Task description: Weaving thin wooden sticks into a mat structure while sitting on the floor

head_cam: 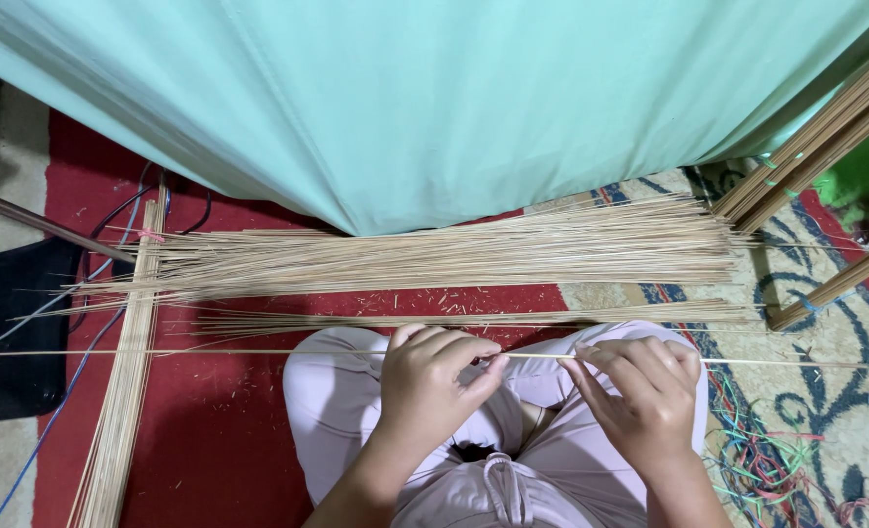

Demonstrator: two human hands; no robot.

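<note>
Here, a broad pile of thin sticks (454, 256) lies across the red rug (209, 430) below a pale green cloth (434, 98), just beyond the person's knees. Nearer, one long thin stick (532, 357) runs level above the lap, reaching well past both hands. The left hand (432, 383) pinches it between thumb and curled fingertips, and the right hand (642, 391) pinches it likewise, a short stretch bare between them.

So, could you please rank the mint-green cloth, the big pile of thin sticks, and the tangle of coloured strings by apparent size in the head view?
1. Mint-green cloth, largest.
2. Pile of thin sticks.
3. Tangle of coloured strings, smallest, though partly cut off at the frame edge.
</note>
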